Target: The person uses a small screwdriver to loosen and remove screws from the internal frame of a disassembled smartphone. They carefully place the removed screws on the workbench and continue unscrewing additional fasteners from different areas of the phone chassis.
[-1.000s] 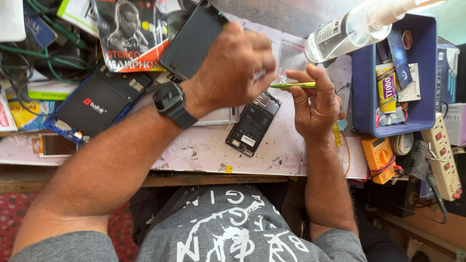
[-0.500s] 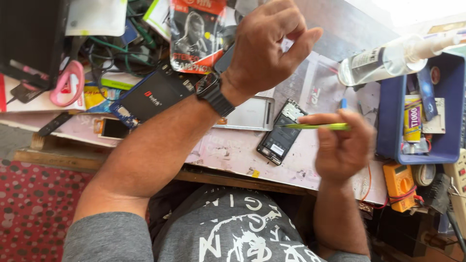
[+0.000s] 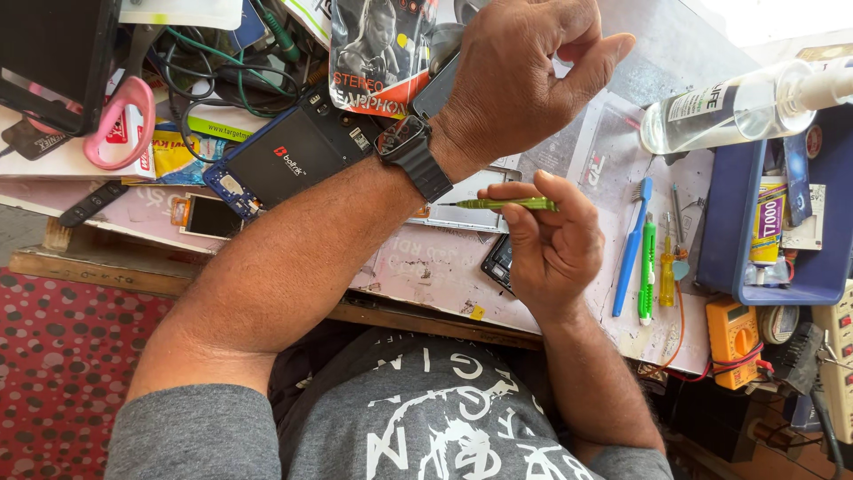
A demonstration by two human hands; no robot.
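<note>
His right hand (image 3: 546, 244) pinches a green screwdriver (image 3: 506, 204); his left hand (image 3: 524, 71) hangs loosely curled, empty. That tip could scratch the phone (image 3: 499, 262) near the workbench (image 3: 426, 267) edge.

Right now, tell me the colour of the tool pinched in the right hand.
Green: a slim screwdriver held by the right hand, clear in the head view.

A dark phone (image 3: 499, 263) lying on the workbench (image 3: 426, 267) is mostly hidden behind the right hand (image 3: 546, 249), with only one corner seen. What the raised left hand (image 3: 520, 76) grips cannot be told, as its fingers are curled away from view. Right of the phone, a clear spray bottle (image 3: 720, 111) is cut off by the frame edge.
</note>
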